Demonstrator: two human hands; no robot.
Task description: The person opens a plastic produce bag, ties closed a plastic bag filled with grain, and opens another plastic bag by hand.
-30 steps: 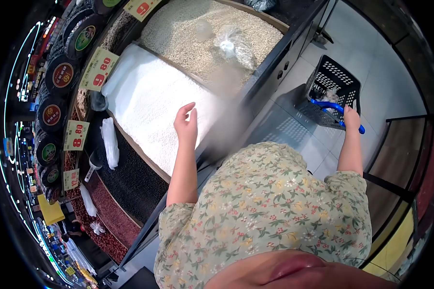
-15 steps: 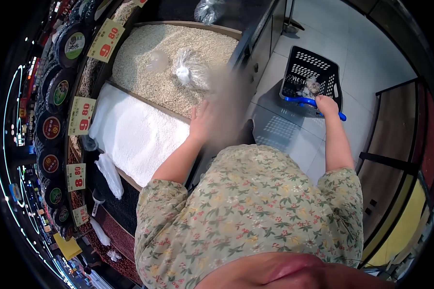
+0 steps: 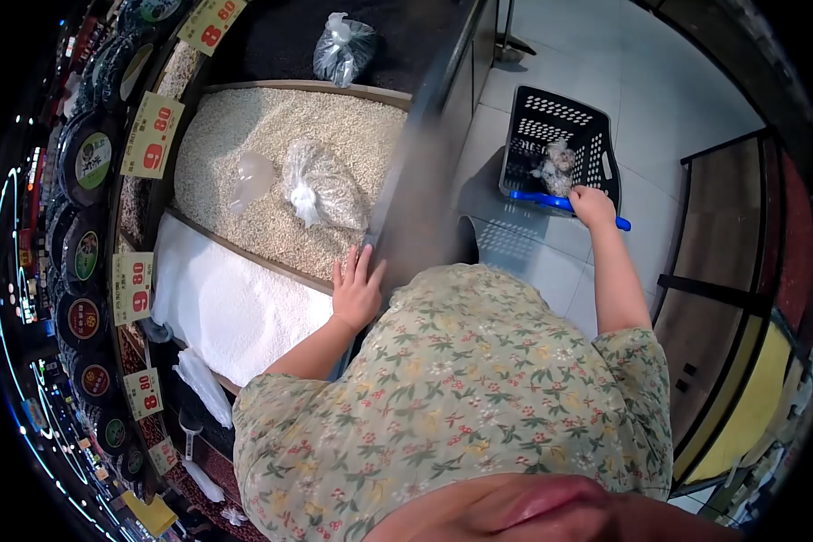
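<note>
My right hand is closed around the blue handle of a black perforated shopping basket. Inside the basket is a clear bag with pale and brownish contents. My left hand has its fingers spread at the front edge of the bins, by the divider between pale grain and a white grain or powder. Just beyond its fingertips, a knotted clear bag of grain lies on the pale grain. A translucent scoop-like piece is beside the bag.
Price tags and round-labelled containers line the bins' left side. Another tied bag sits on a dark bin at the top. A scoop lies lower left. A dark cabinet stands on the right, on the tiled floor.
The view has shifted, so the bins and basket sit farther left. The knotted bag's grain now shows clearly. My left hand stays by the bin edge; my right hand still grips the handle.
</note>
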